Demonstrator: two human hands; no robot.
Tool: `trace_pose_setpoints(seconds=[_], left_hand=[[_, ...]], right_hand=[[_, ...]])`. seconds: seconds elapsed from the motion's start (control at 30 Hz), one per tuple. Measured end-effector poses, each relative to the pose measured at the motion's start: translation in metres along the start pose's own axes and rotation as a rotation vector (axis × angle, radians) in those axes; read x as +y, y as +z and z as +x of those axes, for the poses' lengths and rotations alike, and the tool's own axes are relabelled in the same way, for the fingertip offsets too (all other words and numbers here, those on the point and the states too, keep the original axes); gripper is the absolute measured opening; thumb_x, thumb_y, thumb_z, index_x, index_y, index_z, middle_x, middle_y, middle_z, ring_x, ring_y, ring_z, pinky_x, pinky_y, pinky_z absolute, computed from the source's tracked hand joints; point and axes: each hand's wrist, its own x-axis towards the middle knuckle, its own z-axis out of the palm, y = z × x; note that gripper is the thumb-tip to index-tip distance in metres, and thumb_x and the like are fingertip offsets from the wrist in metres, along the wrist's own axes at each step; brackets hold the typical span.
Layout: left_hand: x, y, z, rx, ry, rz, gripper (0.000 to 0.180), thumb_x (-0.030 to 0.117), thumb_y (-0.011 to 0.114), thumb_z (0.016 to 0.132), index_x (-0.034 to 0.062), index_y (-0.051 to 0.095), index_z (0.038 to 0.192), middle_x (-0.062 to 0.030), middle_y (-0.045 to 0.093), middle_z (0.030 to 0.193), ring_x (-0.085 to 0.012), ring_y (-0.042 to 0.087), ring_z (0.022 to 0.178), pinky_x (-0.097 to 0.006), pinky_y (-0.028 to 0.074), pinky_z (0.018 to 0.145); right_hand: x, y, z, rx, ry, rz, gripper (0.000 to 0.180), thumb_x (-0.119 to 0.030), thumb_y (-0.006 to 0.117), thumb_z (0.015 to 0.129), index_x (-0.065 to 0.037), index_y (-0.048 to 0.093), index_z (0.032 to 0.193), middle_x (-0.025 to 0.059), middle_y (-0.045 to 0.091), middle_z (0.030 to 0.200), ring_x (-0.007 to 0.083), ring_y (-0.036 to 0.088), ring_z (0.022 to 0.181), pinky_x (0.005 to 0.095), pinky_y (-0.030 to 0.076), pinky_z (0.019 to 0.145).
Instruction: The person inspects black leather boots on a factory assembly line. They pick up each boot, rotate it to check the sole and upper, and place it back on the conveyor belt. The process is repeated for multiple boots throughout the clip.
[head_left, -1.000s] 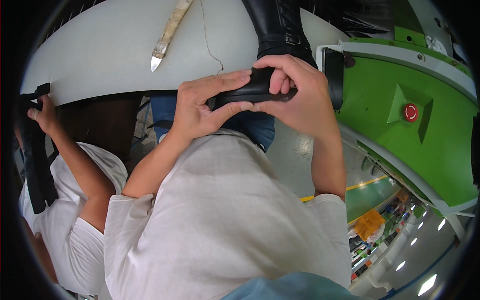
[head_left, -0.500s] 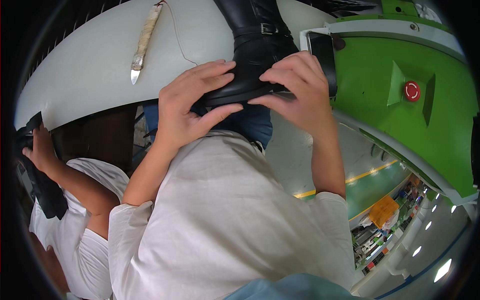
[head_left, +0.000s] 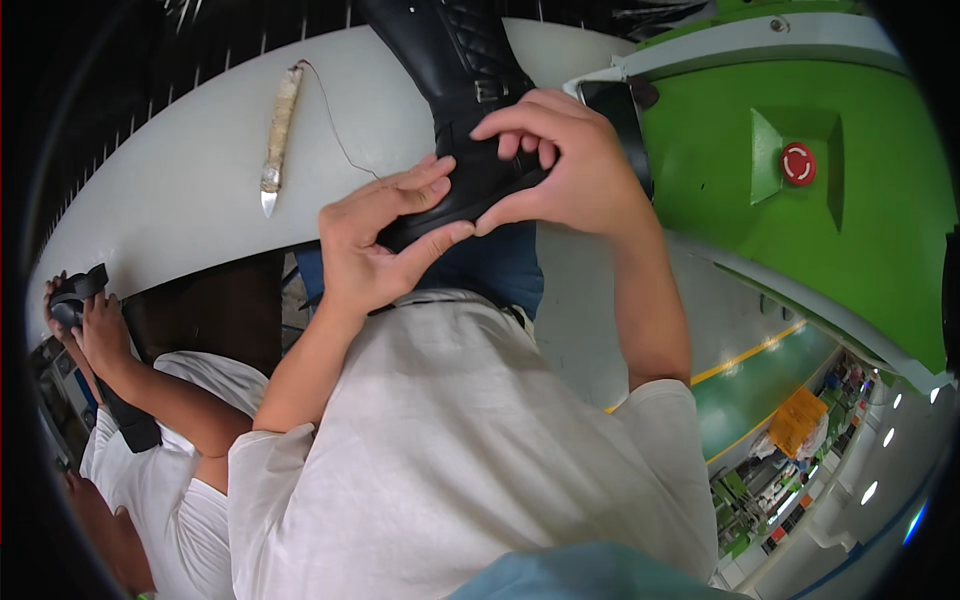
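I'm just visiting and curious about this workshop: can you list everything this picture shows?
Tall black quilted leather boot: one, black, on the bench, foot end held in both hands.
Knife with pale wrapped handle: one, off-white, on the bench, left of the boot.
Curved white workbench: one, white, top left.
Green machine housing: one, green, right.
Round red button: one, red, on the housing.
Co-worker's hands: two, far left, on a dark object.
Left hand: under the boot's toe.
Right hand: fingers over the boot.

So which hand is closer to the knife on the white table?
The left hand. It rests on the black boot's foot end, just right of and below the knife. The right hand grips the boot farther right, beside the green machine.
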Motion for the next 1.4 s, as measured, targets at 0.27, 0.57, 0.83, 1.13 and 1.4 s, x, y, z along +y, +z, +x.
trace_pose_setpoints(seconds=[0.27,0.57,0.83,1.13,1.4], left_hand=[[-0.014,0.001,-0.007,0.040,0.028,-0.066,0.038,0.008,0.103,0.079,-0.0067,0.082,0.107,-0.0276,0.083,0.128,-0.0409,0.079,0.128,-0.045,0.061,0.111],[0.086,-0.037,0.041,0.053,0.612,0.463,0.072,0.028,0.105,0.070,0.0127,0.079,0.135,-0.0161,0.072,0.156,-0.0533,0.055,0.154,-0.057,0.048,0.126],[0.130,-0.091,0.102,-0.473,0.427,0.936,0.084,0.054,0.098,0.064,0.0075,0.078,0.130,-0.0085,0.079,0.102,-0.0338,0.076,0.093,-0.044,0.056,0.085],[0.116,-0.110,0.105,-0.494,0.293,0.885,0.066,0.054,0.091,0.089,-0.0012,0.077,0.123,-0.0196,0.076,0.086,-0.0426,0.074,0.076,-0.046,0.056,0.070],[0.125,-0.099,0.112,-0.570,0.280,0.966,0.067,0.059,0.086,0.094,-0.0014,0.075,0.122,-0.0186,0.068,0.070,-0.0428,0.069,0.065,-0.046,0.053,0.063]], right_hand=[[0.046,0.004,-0.002,0.128,0.571,0.489,0.078,-0.043,0.095,0.095,0.010,0.066,0.144,0.0165,0.079,0.119,0.0182,0.075,0.108,0.0326,0.060,0.093],[-0.088,-0.042,-0.001,0.301,-0.107,-0.198,0.065,-0.023,0.095,0.084,-0.009,0.073,0.143,0.0130,0.079,0.117,0.0340,0.077,0.103,0.0414,0.062,0.093],[-0.079,-0.035,0.004,0.404,-0.326,0.048,0.064,-0.035,0.094,0.092,0.000,0.071,0.141,0.0112,0.075,0.125,0.0249,0.074,0.112,0.0405,0.060,0.100],[-0.019,0.068,0.015,0.651,-0.134,0.497,0.058,-0.047,0.043,0.122,0.004,0.069,0.127,0.0160,0.071,0.114,0.0270,0.070,0.101,0.0355,0.055,0.089],[-0.030,0.068,0.030,0.748,-0.230,0.387,0.049,-0.039,0.046,0.120,0.005,0.066,0.109,0.0156,0.059,0.091,0.0311,0.056,0.079,0.0408,0.047,0.075]])
